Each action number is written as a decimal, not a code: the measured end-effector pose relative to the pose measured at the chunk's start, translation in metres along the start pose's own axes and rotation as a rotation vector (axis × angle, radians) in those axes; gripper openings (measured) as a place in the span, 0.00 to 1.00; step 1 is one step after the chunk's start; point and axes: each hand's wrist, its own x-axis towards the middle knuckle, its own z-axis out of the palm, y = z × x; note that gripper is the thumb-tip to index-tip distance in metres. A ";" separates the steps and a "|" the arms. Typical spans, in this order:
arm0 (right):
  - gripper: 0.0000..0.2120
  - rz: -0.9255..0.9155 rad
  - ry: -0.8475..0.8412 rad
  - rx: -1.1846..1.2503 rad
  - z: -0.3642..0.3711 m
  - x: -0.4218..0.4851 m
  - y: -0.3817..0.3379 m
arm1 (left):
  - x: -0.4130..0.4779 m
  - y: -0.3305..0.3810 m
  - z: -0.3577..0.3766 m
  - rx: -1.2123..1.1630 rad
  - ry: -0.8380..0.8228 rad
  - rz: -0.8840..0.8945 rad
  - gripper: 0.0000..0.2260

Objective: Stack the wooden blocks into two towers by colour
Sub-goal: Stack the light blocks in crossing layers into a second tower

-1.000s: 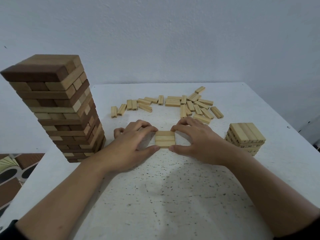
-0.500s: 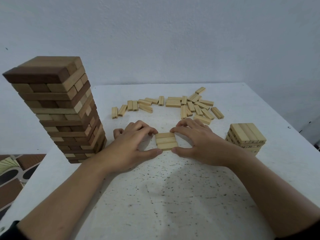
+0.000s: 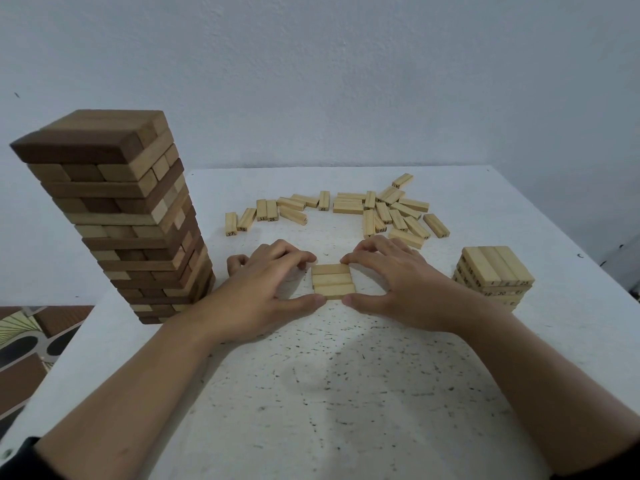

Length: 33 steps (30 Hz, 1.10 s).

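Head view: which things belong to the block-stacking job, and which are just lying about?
Job in hand:
row of three pale blocks, pinched by the left hand and the right hand
short pale stack
loose pale blocks
tall brown tower

Lying about:
patterned floor
grey wall

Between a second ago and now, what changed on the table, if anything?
Very little. The nearest of the three pale blocks has skewed slightly rightward. The left hand and right hand keep their grip on the row from both sides. The tall brown tower, the short pale stack and the loose blocks stayed put.
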 end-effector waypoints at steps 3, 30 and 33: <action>0.30 0.001 0.001 -0.002 0.000 0.001 0.000 | 0.001 0.003 0.003 -0.021 0.023 -0.018 0.27; 0.30 0.051 -0.043 0.039 -0.006 -0.002 -0.001 | 0.003 -0.001 0.004 0.054 0.010 0.006 0.26; 0.27 0.070 -0.037 0.060 -0.006 -0.001 -0.001 | 0.003 -0.001 0.003 0.063 0.005 0.004 0.26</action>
